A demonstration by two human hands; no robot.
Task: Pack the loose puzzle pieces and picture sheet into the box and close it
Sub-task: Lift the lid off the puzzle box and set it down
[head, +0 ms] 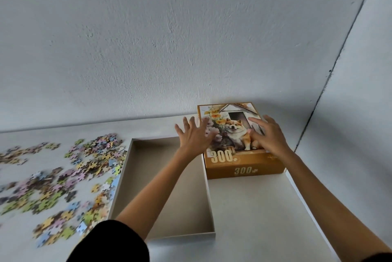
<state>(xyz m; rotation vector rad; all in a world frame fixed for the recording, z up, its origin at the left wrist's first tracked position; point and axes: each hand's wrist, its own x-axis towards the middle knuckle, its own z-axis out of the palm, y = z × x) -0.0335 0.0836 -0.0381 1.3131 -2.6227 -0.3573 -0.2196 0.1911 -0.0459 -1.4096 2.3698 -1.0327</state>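
An empty grey box base (169, 187) lies open-side up in the middle of the white table. To its right, at the back, the orange lid (237, 134) with a dog picture and "300" lies face up. My left hand (194, 134) hovers at the lid's left edge with fingers spread. My right hand (269, 134) is over the lid's right half, fingers apart; whether it touches the lid I cannot tell. Loose puzzle pieces (63, 177) are scattered over the table's left side. I see no picture sheet.
A white wall stands right behind the table, with a corner at the right (331, 75). The table's right edge (307, 204) runs diagonally past my right forearm. A black sleeve (110, 242) covers my left upper arm.
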